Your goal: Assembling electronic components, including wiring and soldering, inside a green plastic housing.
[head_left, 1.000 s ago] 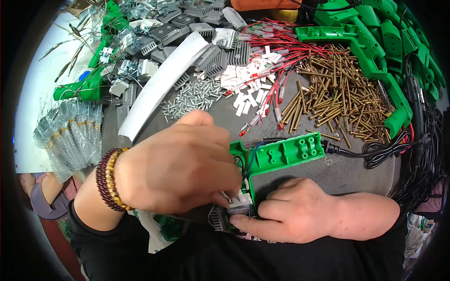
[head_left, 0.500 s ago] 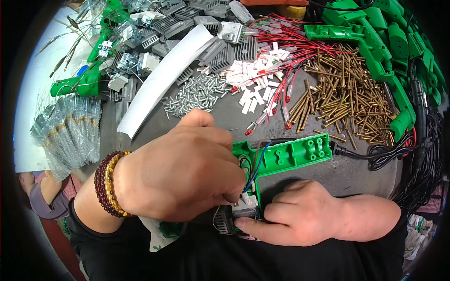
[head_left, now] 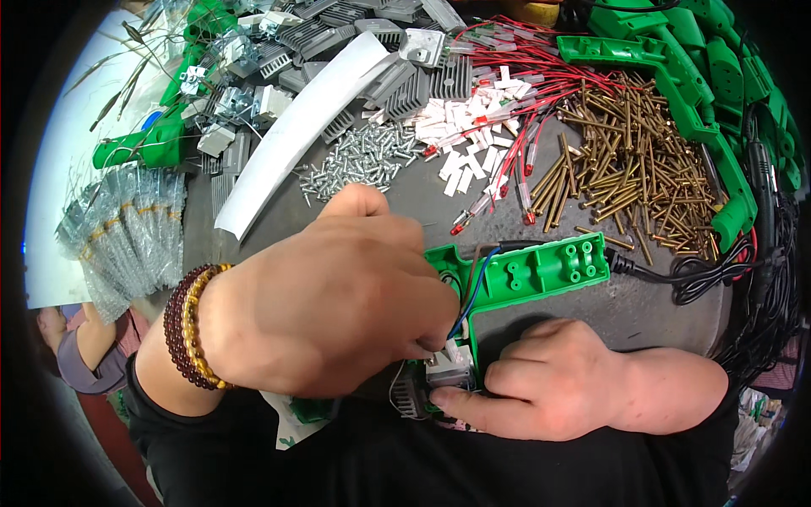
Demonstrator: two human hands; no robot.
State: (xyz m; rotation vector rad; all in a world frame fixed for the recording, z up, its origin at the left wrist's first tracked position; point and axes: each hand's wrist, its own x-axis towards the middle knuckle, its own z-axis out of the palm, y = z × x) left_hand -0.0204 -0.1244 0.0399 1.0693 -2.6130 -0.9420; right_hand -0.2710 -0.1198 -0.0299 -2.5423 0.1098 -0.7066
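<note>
1. Judged mid-assembly: seating a small white part [head_left: 448, 365] and blue wire [head_left: 470, 291] into the green housing shell [head_left: 541, 272], near centre of the tabletop [head_left: 422, 198].
2. Left hand [head_left: 325, 308] fingers pinched on the wiring.
3. Right hand [head_left: 553, 390] fingers pressed against the shell's near end.
4. Next likely needed: firm, aligned pressing.
</note>
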